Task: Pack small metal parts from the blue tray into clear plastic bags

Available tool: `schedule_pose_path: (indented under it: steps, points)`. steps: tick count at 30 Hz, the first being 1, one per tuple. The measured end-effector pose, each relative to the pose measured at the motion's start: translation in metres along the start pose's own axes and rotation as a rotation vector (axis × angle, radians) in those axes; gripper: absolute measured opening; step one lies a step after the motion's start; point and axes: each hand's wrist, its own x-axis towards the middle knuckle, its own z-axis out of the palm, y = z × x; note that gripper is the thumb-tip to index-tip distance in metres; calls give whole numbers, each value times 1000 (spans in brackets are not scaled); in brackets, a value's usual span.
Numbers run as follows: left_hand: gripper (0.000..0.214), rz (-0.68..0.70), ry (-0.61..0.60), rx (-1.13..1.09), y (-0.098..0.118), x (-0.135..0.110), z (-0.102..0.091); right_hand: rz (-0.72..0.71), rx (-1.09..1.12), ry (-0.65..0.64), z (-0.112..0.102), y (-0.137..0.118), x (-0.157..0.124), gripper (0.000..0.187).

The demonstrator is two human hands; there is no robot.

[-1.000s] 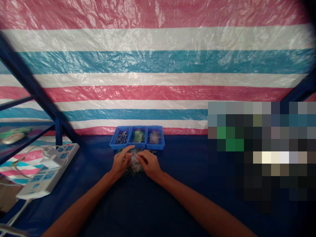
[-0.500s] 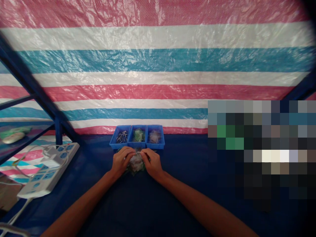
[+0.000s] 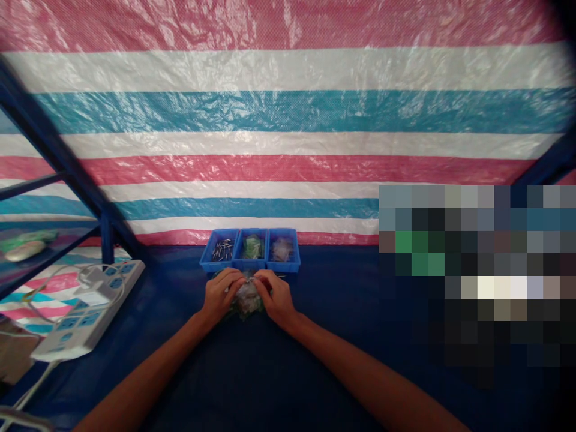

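My left hand (image 3: 222, 293) and my right hand (image 3: 278, 295) meet in front of me on the dark blue table (image 3: 288, 360). Both have their fingers curled and pinch the top of a small clear plastic bag (image 3: 247, 298) with greenish and pale contents lying between them. Just beyond the hands stand three small blue bins side by side: the left bin (image 3: 219, 251) holds thin metal pins, the middle bin (image 3: 252, 247) holds green pieces, the right bin (image 3: 282, 248) holds clear bags.
A white power strip (image 3: 85, 309) with plugs and cables lies at the left edge. A blue metal shelf frame (image 3: 106, 240) stands behind it. A striped red, white and blue tarp (image 3: 288, 120) hangs close behind the bins. The right side is blurred out.
My two hands have moved closer together and slightly away from me, up to the top of the bag. The bins and power strip have not moved.
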Motion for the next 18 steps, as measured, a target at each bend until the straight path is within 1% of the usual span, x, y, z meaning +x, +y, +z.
schedule_pose_path:
  steps: [6,11,18]
  points:
    - [17,12,7,17,2,0,-1,16,-5,7,0,0,-1,23]
    - [19,7,2,39,1,-2,-2,-9,-12,6,0,0,-1,21]
    - [22,-1,-5,45,1,-2,-3,6,0,-6,1,3,-2,20]
